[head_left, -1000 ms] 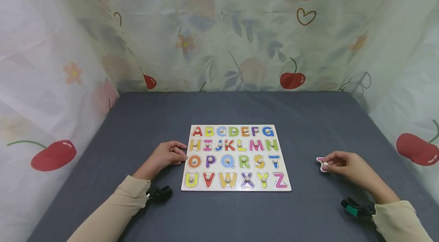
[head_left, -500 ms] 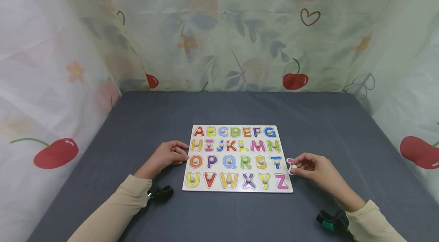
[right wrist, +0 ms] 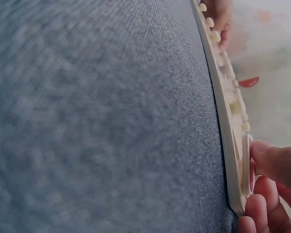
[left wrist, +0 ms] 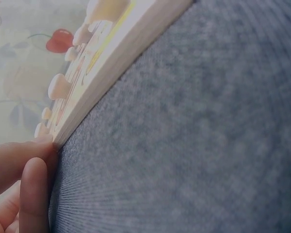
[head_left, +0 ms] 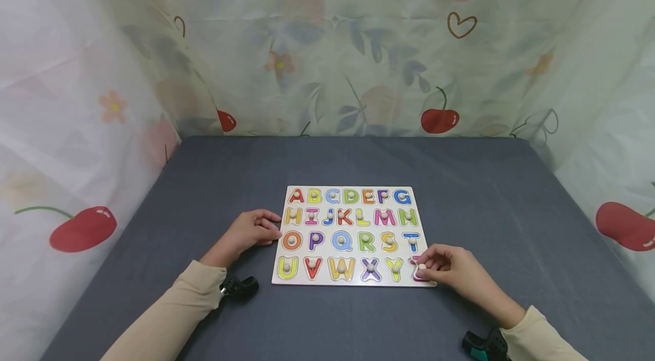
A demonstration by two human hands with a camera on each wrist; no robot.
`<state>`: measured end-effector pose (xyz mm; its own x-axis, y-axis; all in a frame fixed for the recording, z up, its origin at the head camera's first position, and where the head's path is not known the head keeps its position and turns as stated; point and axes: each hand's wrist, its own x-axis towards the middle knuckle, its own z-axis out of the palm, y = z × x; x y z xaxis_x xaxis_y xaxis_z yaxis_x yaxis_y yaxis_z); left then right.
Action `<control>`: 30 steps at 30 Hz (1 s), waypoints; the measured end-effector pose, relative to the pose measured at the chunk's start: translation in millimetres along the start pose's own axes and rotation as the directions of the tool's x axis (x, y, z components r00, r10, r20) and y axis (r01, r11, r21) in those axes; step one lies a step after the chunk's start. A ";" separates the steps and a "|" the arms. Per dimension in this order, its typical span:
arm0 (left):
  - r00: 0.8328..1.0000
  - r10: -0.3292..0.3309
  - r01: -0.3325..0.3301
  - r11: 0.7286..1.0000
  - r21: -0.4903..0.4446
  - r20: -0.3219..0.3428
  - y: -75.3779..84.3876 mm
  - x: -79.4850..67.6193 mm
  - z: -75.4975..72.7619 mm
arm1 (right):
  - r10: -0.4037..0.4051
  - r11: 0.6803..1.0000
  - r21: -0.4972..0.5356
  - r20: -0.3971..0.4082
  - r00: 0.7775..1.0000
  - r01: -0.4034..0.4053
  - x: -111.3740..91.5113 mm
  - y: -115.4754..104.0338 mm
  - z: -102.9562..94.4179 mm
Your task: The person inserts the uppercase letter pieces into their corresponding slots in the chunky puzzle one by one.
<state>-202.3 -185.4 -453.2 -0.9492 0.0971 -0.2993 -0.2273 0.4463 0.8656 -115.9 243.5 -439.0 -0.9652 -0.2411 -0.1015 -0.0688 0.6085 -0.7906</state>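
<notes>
My right hand (head_left: 455, 270) pinches the wooden knob of a pink letter Z puzzle piece (head_left: 415, 277) at the lower right corner of a white alphabet puzzle board (head_left: 353, 283). In the right wrist view the letter Z puzzle piece (right wrist: 247, 165) sits close over the board, thumb and fingertips at its knob. The pink Z slot is mostly covered by the piece and fingers. Across the board, my left hand (head_left: 251, 229) touches the left edge with relaxed fingers. The left wrist view has its fingertips (left wrist: 43, 148) right at the edge of the puzzle board (left wrist: 94, 94).
Knobbed letter pieces fill the other slots in rows, such as the blue T (head_left: 411, 242) and yellow Y (head_left: 394, 269). A dark grey cloth (head_left: 230, 167) covers the table. Printed curtains (head_left: 332, 65) enclose its back and sides.
My right hand has carried the Z piece left from the bare cloth to above the board's lower right corner. The left hand has stayed at the left edge.
</notes>
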 end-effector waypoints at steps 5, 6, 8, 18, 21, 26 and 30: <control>1.000 -0.004 0.004 1.000 0.001 -0.002 0.3 0.2 0.3 | 0.029 0.999 -0.034 0.004 1.000 -0.029 0.2 -1.8 1.7; 1.000 -0.005 0.005 1.000 0.000 -0.002 0.5 0.3 0.3 | 0.038 0.999 -0.040 0.006 0.999 -0.037 0.2 -2.4 2.1; 1.000 -0.006 0.006 1.000 0.002 -0.001 0.6 0.6 0.3 | 0.048 0.998 -0.052 0.009 0.999 -0.047 0.1 -3.2 2.7; 1.000 0.001 -0.001 1.000 0.002 0.005 2.2 -0.2 0.9 | 0.041 0.994 -0.100 0.011 0.999 -0.040 2.5 -3.7 3.9; 1.000 -0.004 0.004 1.000 0.002 0.005 2.1 -0.3 0.9 | 0.038 0.994 -0.105 0.022 0.999 -0.036 3.9 -3.1 3.9; 1.000 -0.007 0.007 1.000 0.002 0.007 1.8 -0.4 0.3 | 0.021 0.993 -0.113 0.041 0.999 -0.016 6.2 -2.7 2.4; 1.000 -0.002 0.002 1.000 -0.004 0.002 1.6 -0.3 0.2 | 0.003 0.993 -0.115 0.055 0.998 0.004 7.6 -3.0 1.1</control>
<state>-202.3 -184.5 -451.8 -0.9482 0.0981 -0.3023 -0.2303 0.4432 0.8663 -122.8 239.0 -438.0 -0.9500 -0.2807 -0.1367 -0.1010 0.6906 -0.7162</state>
